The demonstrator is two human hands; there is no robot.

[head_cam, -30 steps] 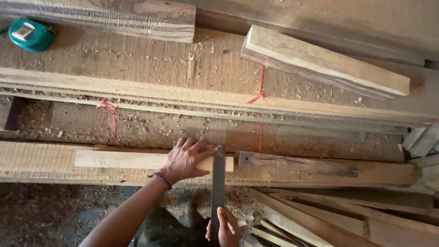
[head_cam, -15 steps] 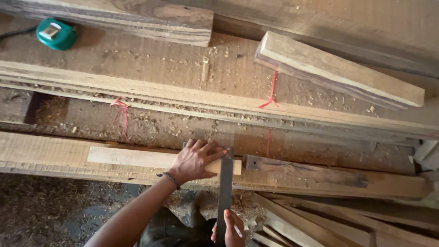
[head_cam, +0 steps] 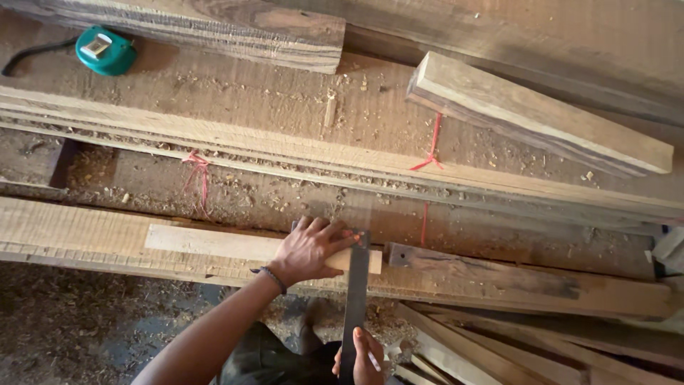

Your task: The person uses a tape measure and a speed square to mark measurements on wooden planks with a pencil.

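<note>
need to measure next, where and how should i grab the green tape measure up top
Grip the green tape measure across its two rounded sides, coming down from above. It lies flat on the plank with its broad face up and open space around it; its dark strap trails left, so approach from the right or near side. Both hands are busy lower down.

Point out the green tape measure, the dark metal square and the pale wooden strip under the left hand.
green tape measure [head_cam: 105,50], head view, on its top face.
dark metal square [head_cam: 354,299], head view, mid-blade.
pale wooden strip [head_cam: 214,243], head view, bare top face.
</note>
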